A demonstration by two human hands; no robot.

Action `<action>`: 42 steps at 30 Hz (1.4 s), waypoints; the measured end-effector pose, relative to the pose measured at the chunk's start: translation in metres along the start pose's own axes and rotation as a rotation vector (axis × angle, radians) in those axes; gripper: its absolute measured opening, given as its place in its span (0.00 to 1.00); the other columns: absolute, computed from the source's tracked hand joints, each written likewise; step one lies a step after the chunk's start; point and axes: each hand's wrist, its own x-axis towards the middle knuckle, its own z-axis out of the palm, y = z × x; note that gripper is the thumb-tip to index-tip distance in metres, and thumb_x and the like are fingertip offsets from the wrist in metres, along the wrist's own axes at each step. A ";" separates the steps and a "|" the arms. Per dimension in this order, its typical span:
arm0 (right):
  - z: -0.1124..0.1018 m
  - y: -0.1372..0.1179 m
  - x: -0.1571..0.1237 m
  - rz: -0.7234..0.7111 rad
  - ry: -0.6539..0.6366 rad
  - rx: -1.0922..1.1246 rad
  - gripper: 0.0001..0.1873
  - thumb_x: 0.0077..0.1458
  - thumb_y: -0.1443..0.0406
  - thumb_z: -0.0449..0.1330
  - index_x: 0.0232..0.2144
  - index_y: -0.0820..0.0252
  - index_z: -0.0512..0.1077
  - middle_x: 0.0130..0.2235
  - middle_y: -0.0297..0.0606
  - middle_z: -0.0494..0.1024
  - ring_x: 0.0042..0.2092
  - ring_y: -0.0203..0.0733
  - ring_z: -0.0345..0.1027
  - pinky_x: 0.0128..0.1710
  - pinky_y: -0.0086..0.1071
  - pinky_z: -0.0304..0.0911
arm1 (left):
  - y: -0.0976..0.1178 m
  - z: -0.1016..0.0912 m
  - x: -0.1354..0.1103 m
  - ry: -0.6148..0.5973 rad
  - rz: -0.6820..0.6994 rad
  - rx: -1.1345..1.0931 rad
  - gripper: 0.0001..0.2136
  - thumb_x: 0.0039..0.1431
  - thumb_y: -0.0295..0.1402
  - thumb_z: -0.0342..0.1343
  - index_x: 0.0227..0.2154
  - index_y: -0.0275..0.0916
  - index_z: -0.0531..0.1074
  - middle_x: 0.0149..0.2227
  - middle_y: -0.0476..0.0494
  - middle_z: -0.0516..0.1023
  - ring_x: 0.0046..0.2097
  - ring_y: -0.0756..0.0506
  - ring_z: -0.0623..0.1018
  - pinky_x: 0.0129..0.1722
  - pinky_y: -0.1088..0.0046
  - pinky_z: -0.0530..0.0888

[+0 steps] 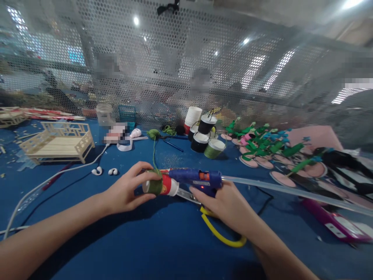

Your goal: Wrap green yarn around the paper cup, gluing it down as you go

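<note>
Left hand (132,188), fingers part-curled, holds the yarn-wrapped end of a paper cup (167,184) sideways over the worktop (125,245); right hand (229,202) wraps around a glue gun (189,177), nozzle (171,174) near the green yarn (154,188). Cup probably light, crushable: grip gently, clear of nozzle.

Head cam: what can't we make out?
All head view.
Blue plastic glue gun: handle mostly hidden by the right hand; nozzle contact with the green yarn too small to tell.
Long clear glue stick: far end cut off by right edge.
Yellow-handled metal scissors: partly hidden by right hand.
Red-and-white paper cup: partly covered by yarn and left hand.
</note>
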 end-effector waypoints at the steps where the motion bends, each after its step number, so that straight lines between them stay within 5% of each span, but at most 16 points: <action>1: 0.000 0.000 0.001 -0.009 -0.004 -0.006 0.11 0.48 0.60 0.56 0.30 0.61 0.73 0.25 0.39 0.75 0.28 0.44 0.70 0.28 0.34 0.65 | 0.000 0.000 0.000 -0.004 0.019 0.022 0.15 0.56 0.29 0.52 0.47 0.38 0.61 0.47 0.37 0.61 0.49 0.42 0.65 0.48 0.64 0.69; 8: 0.000 -0.008 0.003 0.107 -0.014 0.086 0.11 0.49 0.59 0.54 0.24 0.62 0.68 0.15 0.31 0.67 0.17 0.36 0.61 0.17 0.29 0.58 | 0.001 0.000 -0.001 -0.033 0.125 0.153 0.13 0.57 0.25 0.50 0.46 0.39 0.61 0.48 0.36 0.58 0.50 0.41 0.63 0.48 0.61 0.69; 13: -0.004 -0.005 0.010 0.281 -0.053 0.369 0.11 0.46 0.58 0.57 0.26 0.61 0.65 0.13 0.27 0.64 0.15 0.33 0.59 0.16 0.27 0.58 | 0.000 -0.002 0.000 -0.013 0.135 0.206 0.14 0.57 0.24 0.50 0.45 0.42 0.60 0.48 0.37 0.57 0.51 0.41 0.63 0.47 0.61 0.69; 17: -0.007 0.013 0.028 0.270 0.089 0.571 0.16 0.40 0.57 0.62 0.26 0.61 0.64 0.17 0.28 0.68 0.17 0.32 0.60 0.17 0.27 0.59 | -0.002 -0.001 0.000 0.009 0.141 0.223 0.14 0.57 0.24 0.50 0.45 0.42 0.60 0.48 0.37 0.57 0.50 0.41 0.64 0.47 0.61 0.69; 21: -0.003 0.033 0.050 0.349 0.117 0.379 0.13 0.46 0.57 0.59 0.23 0.63 0.66 0.22 0.36 0.73 0.23 0.34 0.65 0.22 0.27 0.62 | -0.001 0.000 0.001 0.064 0.163 0.202 0.14 0.56 0.23 0.50 0.44 0.41 0.62 0.47 0.38 0.59 0.49 0.42 0.65 0.47 0.61 0.69; 28: 0.020 0.062 0.067 0.453 0.039 0.125 0.17 0.51 0.59 0.56 0.14 0.60 0.62 0.13 0.35 0.66 0.19 0.38 0.65 0.20 0.29 0.59 | 0.001 0.002 0.000 0.076 0.192 0.191 0.14 0.55 0.22 0.51 0.44 0.41 0.63 0.47 0.37 0.59 0.50 0.40 0.63 0.47 0.59 0.69; 34: 0.017 0.026 0.071 0.293 0.050 0.035 0.15 0.51 0.58 0.57 0.20 0.62 0.71 0.33 0.47 0.75 0.42 0.47 0.68 0.38 0.33 0.60 | 0.002 0.003 0.000 0.060 0.205 0.197 0.15 0.54 0.21 0.50 0.44 0.41 0.62 0.47 0.37 0.59 0.50 0.40 0.63 0.47 0.58 0.68; 36: 0.021 0.005 0.074 0.211 -0.057 0.099 0.19 0.51 0.52 0.54 0.22 0.60 0.74 0.32 0.41 0.76 0.39 0.42 0.69 0.38 0.31 0.61 | 0.003 0.002 -0.001 0.043 0.208 0.200 0.15 0.54 0.21 0.51 0.44 0.41 0.63 0.47 0.37 0.59 0.50 0.40 0.63 0.47 0.58 0.69; 39: 0.032 -0.020 0.079 0.092 -0.382 0.406 0.25 0.54 0.49 0.47 0.27 0.60 0.75 0.31 0.37 0.77 0.33 0.38 0.69 0.33 0.30 0.61 | 0.005 0.001 0.000 0.014 0.218 0.217 0.15 0.54 0.20 0.51 0.43 0.40 0.63 0.48 0.36 0.58 0.50 0.39 0.63 0.47 0.58 0.69; 42: 0.038 -0.029 0.081 0.084 -0.379 0.590 0.15 0.50 0.56 0.55 0.25 0.62 0.72 0.27 0.35 0.75 0.28 0.35 0.66 0.29 0.28 0.59 | 0.005 0.002 -0.001 -0.007 0.217 0.210 0.14 0.54 0.21 0.50 0.43 0.41 0.64 0.48 0.37 0.58 0.50 0.40 0.64 0.47 0.58 0.68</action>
